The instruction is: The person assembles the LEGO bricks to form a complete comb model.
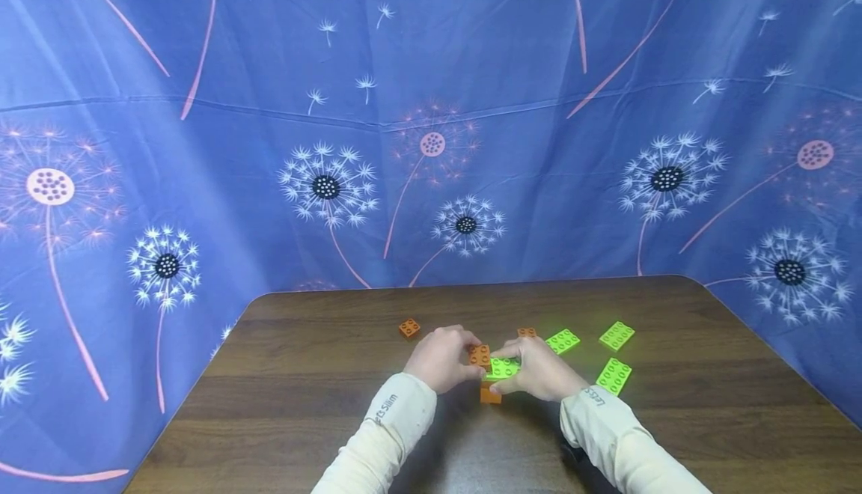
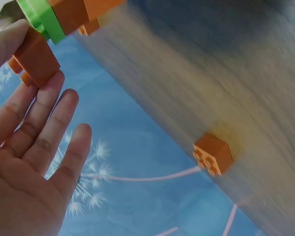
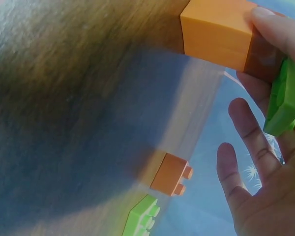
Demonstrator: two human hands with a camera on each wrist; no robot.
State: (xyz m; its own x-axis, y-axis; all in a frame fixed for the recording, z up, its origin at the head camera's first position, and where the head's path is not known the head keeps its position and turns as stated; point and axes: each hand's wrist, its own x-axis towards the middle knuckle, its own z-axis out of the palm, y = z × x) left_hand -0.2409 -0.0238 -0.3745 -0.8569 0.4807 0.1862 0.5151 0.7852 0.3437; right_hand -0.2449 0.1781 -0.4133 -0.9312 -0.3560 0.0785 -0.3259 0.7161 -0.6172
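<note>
My left hand (image 1: 441, 359) pinches an orange toy building brick (image 2: 37, 56) between thumb and fingertips, its studs facing up in the head view. Beside and under it is a flat lime-green brick (image 1: 503, 369), which tops a stack of orange bricks (image 1: 491, 395). Gripping that stack is my right hand (image 1: 539, 370), with its thumb on an orange brick (image 3: 216, 37) in the right wrist view. The green brick (image 3: 286, 98) lies against the right palm side. The outer fingers of both hands are spread away from the bricks. Whether the pinched brick is pressed onto the green one, I cannot tell.
On the brown wooden table (image 1: 303, 389), a loose orange brick (image 1: 409, 328) lies to the left. Another orange brick (image 1: 527, 332) sits behind my right hand, next to a green brick (image 1: 563, 341). Two green bricks (image 1: 616, 335) lie farther right. A blue dandelion-print curtain (image 1: 431, 67) hangs behind.
</note>
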